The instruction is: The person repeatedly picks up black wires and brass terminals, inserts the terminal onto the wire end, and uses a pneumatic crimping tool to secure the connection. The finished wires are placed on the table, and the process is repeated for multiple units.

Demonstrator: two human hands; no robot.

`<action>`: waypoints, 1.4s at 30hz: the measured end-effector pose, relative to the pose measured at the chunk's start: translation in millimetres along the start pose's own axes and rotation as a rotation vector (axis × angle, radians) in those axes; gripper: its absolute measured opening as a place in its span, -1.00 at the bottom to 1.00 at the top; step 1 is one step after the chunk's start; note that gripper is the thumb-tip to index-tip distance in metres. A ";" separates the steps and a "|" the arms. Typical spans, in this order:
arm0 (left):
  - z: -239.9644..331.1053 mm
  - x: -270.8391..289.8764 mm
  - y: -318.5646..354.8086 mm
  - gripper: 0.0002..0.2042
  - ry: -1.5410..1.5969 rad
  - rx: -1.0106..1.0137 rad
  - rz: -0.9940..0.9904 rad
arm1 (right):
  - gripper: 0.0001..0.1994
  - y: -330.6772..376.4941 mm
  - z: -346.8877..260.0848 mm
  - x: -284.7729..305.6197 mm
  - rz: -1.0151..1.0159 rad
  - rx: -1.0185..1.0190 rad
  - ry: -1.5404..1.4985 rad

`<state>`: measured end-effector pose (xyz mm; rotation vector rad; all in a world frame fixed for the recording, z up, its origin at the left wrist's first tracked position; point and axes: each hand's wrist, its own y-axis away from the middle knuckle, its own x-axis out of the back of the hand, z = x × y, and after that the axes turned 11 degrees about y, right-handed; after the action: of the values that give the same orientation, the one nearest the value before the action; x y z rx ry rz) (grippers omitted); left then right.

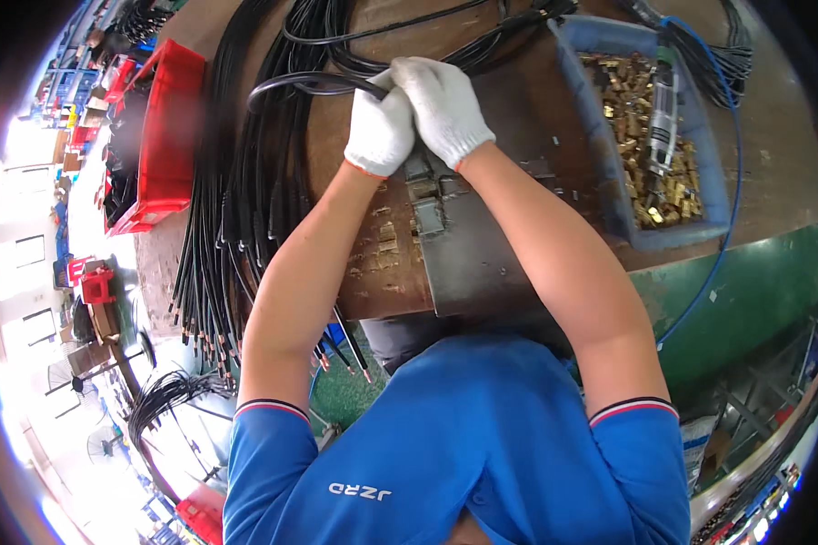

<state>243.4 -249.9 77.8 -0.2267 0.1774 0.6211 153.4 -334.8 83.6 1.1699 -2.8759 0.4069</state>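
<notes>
My left hand (379, 129), in a white glove, is closed round a thick black cable (311, 80) that bends in from the left. My right hand (443, 107), gloved as well, is pressed against the left one with its fingers curled over. Whatever lies between the two hands, the cable's end included, is hidden by the gloves. Just below them, a small metal fixture (424, 204) sits at the edge of a dark metal plate (482, 268) on the brown worktable (382, 286).
Many black cables (259, 182) hang over the table's left side, bare copper ends downward. A red crate (168, 136) stands beyond them. At right, a blue bin (600, 150) holds brass fittings (632, 113) and a clear bottle (663, 118); a blue hose (734, 173) runs past it.
</notes>
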 end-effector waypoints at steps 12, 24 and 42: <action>73.0 -43.4 101.4 -0.36 0.610 0.300 0.355 | -0.31 117.1 -73.2 60.2 -0.101 0.021 0.241; 54.7 -49.4 126.3 -0.43 1.092 0.442 0.257 | -0.56 139.8 -89.9 47.2 -0.107 0.386 0.392; 100.3 2.5 169.7 -0.40 0.269 0.010 0.382 | -0.70 37.0 -87.1 93.5 0.151 -0.113 -0.170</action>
<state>154.5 -88.1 147.0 -0.2694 0.4903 0.9683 52.9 -352.3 169.0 1.0212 -3.0976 0.1504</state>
